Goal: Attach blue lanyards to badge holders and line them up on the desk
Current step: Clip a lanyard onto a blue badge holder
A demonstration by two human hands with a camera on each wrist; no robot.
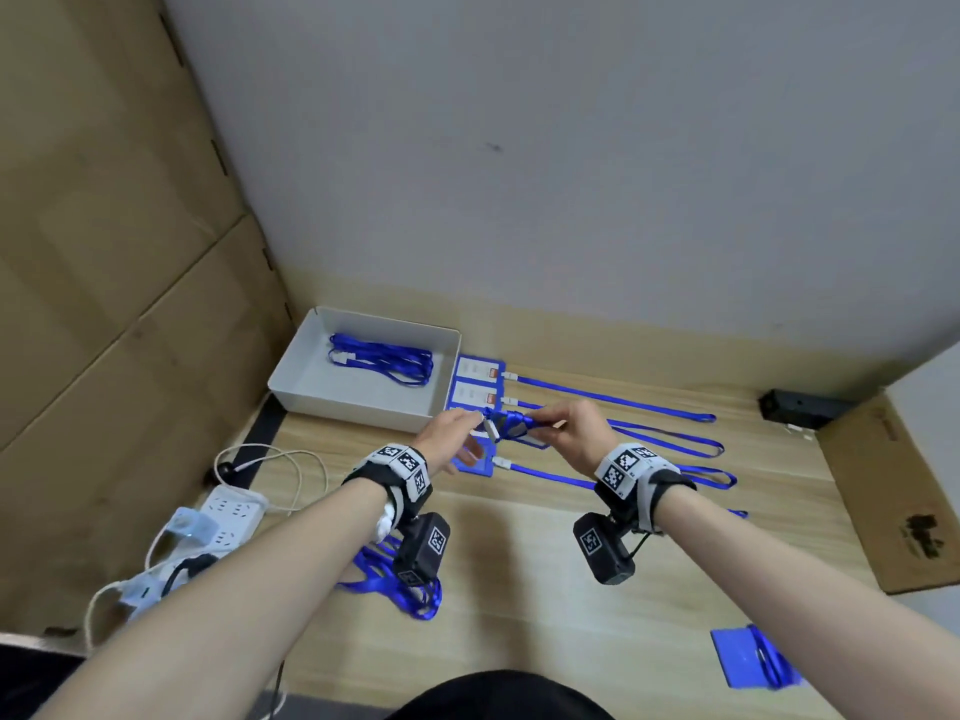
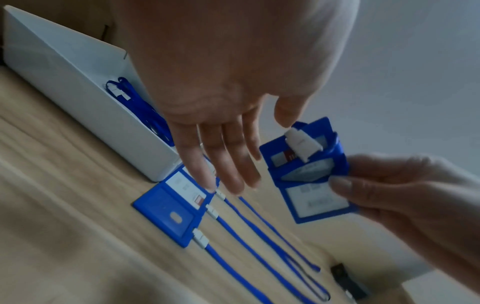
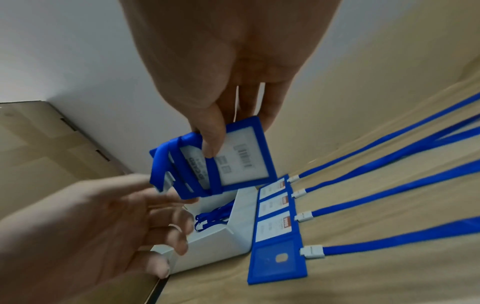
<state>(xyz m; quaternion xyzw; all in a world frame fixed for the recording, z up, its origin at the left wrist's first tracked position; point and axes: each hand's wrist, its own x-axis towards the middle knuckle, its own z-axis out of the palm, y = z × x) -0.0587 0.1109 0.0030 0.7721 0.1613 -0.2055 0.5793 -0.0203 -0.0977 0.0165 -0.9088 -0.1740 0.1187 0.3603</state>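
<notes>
My right hand (image 1: 558, 420) pinches a blue badge holder (image 3: 244, 156) in the air, thumb on its clear front, fingers behind. A blue lanyard (image 3: 161, 162) is looped around the holder's top end, its white clip (image 2: 301, 144) pointing at my left hand (image 1: 475, 423). That hand's thumb tip touches the clip while its fingers (image 2: 221, 164) lie straight and apart from it. Below, several finished badge holders (image 1: 472, 394) lie in a row on the desk, their lanyards (image 1: 613, 400) stretched to the right.
A white tray (image 1: 363, 405) with spare lanyards (image 1: 384, 358) stands left of the row. Loose lanyards (image 1: 410, 595) lie under my left wrist. Another blue holder (image 1: 748, 657) lies front right. A power strip (image 1: 228, 511) and cables lie left; cardboard flanks both sides.
</notes>
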